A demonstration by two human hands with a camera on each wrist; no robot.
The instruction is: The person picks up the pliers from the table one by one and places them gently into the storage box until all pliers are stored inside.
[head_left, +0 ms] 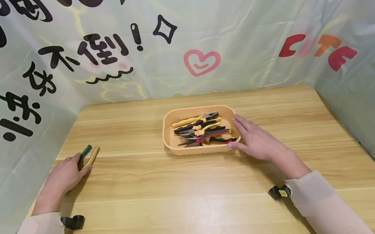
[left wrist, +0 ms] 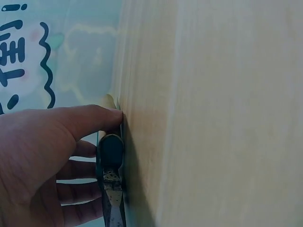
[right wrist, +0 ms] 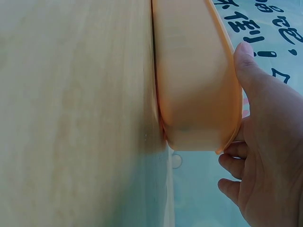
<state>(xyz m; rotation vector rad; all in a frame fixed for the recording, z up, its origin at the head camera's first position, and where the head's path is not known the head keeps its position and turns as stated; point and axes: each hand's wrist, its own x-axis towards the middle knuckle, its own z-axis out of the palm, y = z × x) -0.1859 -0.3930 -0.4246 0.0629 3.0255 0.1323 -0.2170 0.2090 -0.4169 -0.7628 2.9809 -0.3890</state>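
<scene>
At the table's left side my left hand holds a pair of pliers, its thumb over one side and fingers along the other. One green handle and one yellow handle stick out past the fingers. The pliers' worn metal head shows in the left wrist view. My right hand holds the right front corner of an orange plastic basket, thumb at the front rim and fingers along the right end. Several pliers with yellow, black and red handles lie inside, mostly pointing sideways.
The wooden table carries the basket near its middle, toward the back. A printed cloth with lettering and a pink heart hangs behind the table and along both sides. A small black camera sits at the left wrist.
</scene>
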